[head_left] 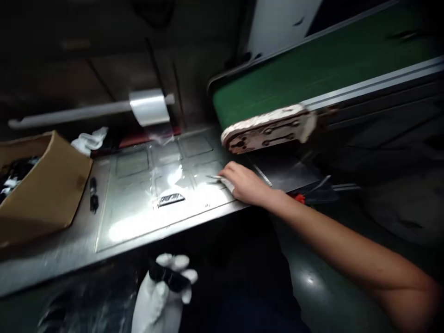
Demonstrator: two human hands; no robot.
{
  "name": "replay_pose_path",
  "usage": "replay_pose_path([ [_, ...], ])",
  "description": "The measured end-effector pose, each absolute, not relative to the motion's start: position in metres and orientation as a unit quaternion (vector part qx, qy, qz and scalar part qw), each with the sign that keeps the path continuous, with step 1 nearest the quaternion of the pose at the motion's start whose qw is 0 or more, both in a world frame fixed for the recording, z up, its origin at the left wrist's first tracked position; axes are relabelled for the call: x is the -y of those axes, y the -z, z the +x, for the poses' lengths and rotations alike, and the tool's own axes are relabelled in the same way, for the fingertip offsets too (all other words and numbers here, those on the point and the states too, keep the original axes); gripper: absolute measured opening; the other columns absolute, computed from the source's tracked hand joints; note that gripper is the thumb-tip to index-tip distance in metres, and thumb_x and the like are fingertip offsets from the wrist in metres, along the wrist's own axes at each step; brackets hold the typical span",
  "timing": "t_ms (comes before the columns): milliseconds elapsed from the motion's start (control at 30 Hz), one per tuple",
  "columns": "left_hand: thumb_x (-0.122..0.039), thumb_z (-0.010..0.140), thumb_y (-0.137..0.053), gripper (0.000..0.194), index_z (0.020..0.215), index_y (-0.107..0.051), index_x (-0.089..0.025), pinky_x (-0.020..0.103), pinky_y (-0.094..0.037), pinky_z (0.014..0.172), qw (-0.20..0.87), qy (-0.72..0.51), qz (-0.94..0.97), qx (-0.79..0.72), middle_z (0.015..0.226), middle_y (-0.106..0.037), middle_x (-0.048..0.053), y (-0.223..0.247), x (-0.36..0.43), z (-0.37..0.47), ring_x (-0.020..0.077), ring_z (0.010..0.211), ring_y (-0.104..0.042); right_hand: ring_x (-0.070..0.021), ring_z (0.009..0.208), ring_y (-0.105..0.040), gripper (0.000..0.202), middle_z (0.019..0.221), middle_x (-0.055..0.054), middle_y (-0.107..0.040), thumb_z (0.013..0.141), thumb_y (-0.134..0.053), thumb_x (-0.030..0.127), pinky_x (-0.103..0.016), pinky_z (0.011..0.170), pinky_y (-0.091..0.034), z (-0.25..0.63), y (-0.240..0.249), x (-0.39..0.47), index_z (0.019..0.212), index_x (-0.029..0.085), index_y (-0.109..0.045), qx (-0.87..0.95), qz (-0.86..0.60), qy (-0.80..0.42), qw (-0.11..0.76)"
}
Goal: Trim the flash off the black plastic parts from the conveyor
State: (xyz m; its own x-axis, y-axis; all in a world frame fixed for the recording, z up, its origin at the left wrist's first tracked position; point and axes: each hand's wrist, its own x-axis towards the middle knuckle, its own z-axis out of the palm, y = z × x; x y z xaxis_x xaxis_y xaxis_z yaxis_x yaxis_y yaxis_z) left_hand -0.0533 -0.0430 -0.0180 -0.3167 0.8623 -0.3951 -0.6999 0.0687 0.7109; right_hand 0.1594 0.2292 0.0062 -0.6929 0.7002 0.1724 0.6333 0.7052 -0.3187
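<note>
Below the bench's front edge, my left hand (161,293), in a white glove, has its fingers wrapped round a small black part (169,277). My right hand (239,182), bare, rests at the right front of the metal bench top (79,245), closed on a thin, pale tool with a pointed tip (226,182). Left of that tip, a small dark piece with pale stripes (170,200) lies on the clear sheet over the bench. Glare covers part of the sheet.
A cardboard box (52,185) holding black parts stands at the left, beside a black pen-like item (93,195). Behind are a roll on a bar (150,108) and a crumpled white cloth (90,140). A green conveyor (294,78) extends at upper right.
</note>
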Motion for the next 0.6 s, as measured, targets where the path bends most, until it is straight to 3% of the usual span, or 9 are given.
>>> replay_pose_path([
  [167, -0.043, 0.092, -0.072, 0.032, 0.119, -0.075, -0.027, 0.016, -0.047, 0.046, 0.547, -0.7, 0.166, -0.428, 0.136, -0.071, 0.014, 0.005, 0.031, -0.052, 0.0132, 0.068, -0.072, -0.0213, 0.109, -0.066, 0.038, 0.123, -0.01, -0.067, 0.104, -0.052, 0.023, -0.032, 0.095, -0.052, 0.151, -0.026, -0.189, 0.142, 0.02, -0.06, 0.906, -0.216, -0.284, 0.227],
  [300, -0.048, 0.094, -0.069, 0.036, 0.123, -0.074, -0.028, 0.015, -0.043, 0.042, 0.566, -0.694, 0.193, -0.401, 0.15, -0.061, 0.015, 0.006, 0.029, -0.046, 0.0111, 0.065, -0.072, -0.0149, 0.103, -0.069, 0.034, 0.114, -0.003, -0.075, 0.108, -0.052, 0.031, -0.026, 0.09, -0.051, 0.135, -0.035, -0.148, 0.139, 0.023, -0.064, 0.888, -0.075, -0.43, 0.148],
  [467, -0.052, 0.094, -0.068, 0.037, 0.124, -0.072, -0.031, 0.015, -0.04, 0.038, 0.606, -0.672, 0.205, -0.373, 0.159, -0.052, 0.011, 0.011, 0.036, -0.039, 0.0096, 0.061, -0.072, -0.016, 0.101, -0.07, 0.027, 0.122, -0.004, -0.073, 0.109, -0.05, 0.028, -0.029, 0.085, -0.053, 0.124, -0.031, -0.127, 0.133, 0.021, -0.058, 0.842, -0.08, -0.528, 0.07],
  [533, -0.052, 0.093, -0.069, 0.037, 0.124, -0.072, -0.031, 0.015, -0.041, 0.038, 0.619, -0.662, 0.2, -0.372, 0.154, -0.057, 0.011, 0.012, 0.038, -0.037, 0.0081, 0.058, -0.07, -0.0181, 0.096, -0.072, 0.026, 0.117, -0.004, -0.075, 0.11, -0.046, 0.031, -0.03, 0.081, -0.053, 0.123, -0.032, -0.124, 0.132, 0.022, -0.057, 0.842, -0.083, -0.532, 0.03],
  [600, -0.053, 0.09, -0.074, 0.043, 0.125, -0.07, -0.028, 0.016, -0.045, 0.04, 0.633, -0.654, 0.175, -0.376, 0.135, -0.07, 0.012, 0.012, 0.041, -0.036, 0.0069, 0.052, -0.066, -0.0198, 0.089, -0.072, 0.032, 0.107, -0.004, -0.076, 0.109, -0.049, 0.043, -0.03, 0.073, -0.051, 0.122, -0.034, -0.123, 0.13, 0.022, -0.059, 0.852, -0.081, -0.517, -0.003],
])
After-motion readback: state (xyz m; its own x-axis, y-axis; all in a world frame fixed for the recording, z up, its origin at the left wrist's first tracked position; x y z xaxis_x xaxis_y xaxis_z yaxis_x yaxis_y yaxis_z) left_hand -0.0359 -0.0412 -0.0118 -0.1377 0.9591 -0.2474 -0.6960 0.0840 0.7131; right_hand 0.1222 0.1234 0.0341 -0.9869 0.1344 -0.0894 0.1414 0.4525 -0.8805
